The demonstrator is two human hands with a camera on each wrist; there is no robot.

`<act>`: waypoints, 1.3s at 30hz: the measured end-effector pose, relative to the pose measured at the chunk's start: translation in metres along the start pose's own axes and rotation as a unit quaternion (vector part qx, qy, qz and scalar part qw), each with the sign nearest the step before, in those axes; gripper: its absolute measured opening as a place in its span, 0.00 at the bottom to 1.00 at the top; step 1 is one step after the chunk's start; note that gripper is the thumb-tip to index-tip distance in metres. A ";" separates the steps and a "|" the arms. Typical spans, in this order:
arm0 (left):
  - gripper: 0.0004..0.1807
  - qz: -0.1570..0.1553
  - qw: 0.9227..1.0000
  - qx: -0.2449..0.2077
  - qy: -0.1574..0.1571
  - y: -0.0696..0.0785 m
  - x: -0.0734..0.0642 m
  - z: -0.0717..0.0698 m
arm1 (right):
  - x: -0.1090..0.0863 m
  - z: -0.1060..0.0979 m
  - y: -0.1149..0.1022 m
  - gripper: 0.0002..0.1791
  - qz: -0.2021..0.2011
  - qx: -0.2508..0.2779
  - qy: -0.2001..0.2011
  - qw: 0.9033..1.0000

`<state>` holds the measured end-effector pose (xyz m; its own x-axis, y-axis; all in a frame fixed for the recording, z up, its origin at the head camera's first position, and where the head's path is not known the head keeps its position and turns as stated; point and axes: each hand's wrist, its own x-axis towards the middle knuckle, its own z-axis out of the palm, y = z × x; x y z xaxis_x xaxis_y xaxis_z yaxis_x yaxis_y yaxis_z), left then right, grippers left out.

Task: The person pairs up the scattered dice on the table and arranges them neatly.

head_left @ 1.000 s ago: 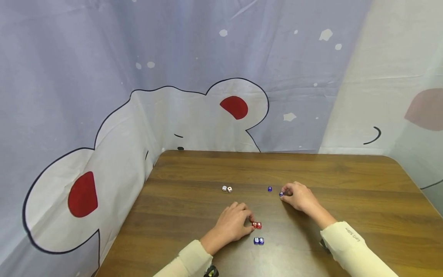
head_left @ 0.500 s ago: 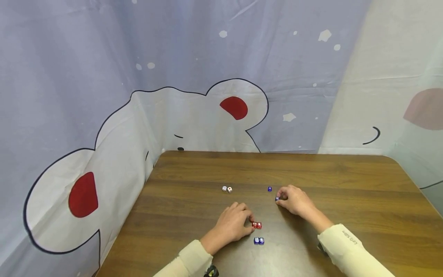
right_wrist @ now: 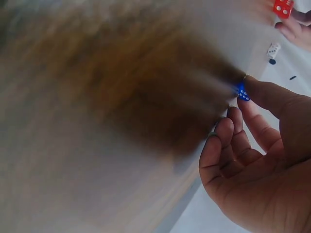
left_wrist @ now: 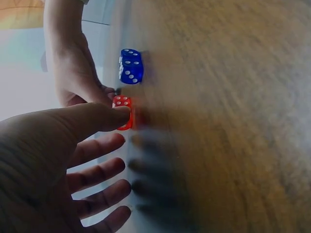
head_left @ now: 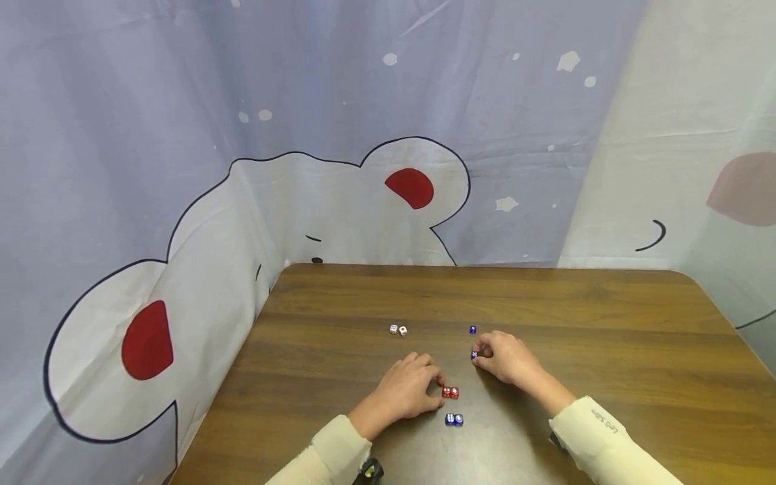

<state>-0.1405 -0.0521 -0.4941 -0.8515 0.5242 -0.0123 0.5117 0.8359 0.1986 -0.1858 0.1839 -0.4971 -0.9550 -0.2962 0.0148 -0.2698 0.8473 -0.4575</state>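
My left hand (head_left: pixel 407 389) rests low over the table, thumb and forefinger at either side of the left one of two red dice (head_left: pixel 450 393), which sit side by side. In the left wrist view the thumb partly covers the red dice (left_wrist: pixel 122 101). Between thumb and forefinger my right hand (head_left: pixel 508 357) pinches a blue die (head_left: pixel 475 355), also visible in the right wrist view as a blue die (right_wrist: pixel 243 92). Two blue dice (head_left: pixel 454 419) stand touching each other, nearer than the red pair.
Farther back on the wooden table (head_left: pixel 339 296) lie two white dice (head_left: pixel 398 330) at the left. A single blue die (head_left: pixel 473 330) is beyond the right hand's fingers. A printed curtain (head_left: pixel 339 101) hangs behind the table's far edge.
My right hand has moved left and nearer with the blue die, towards the red pair. The left hand and the other dice have stayed where they were.
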 end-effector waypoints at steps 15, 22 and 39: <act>0.11 -0.015 0.999 -0.040 0.020 -0.006 0.020 -0.012 | -0.007 0.007 -0.016 0.08 -0.001 0.000 -0.013 1.000; 0.10 -0.026 0.996 -0.071 0.040 -0.008 0.038 -0.011 | -0.009 0.010 -0.021 0.09 -0.008 0.007 -0.018 1.000; 0.15 -0.034 0.992 -0.107 0.057 -0.006 0.090 0.002 | -0.011 0.015 -0.027 0.09 -0.043 0.008 -0.012 0.999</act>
<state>-0.2196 -0.0099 -0.4989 -0.8970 0.4354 0.0762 0.4269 0.8086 0.4049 -0.1660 0.1571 -0.4985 -0.9250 -0.3785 0.0345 -0.3494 0.8112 -0.4689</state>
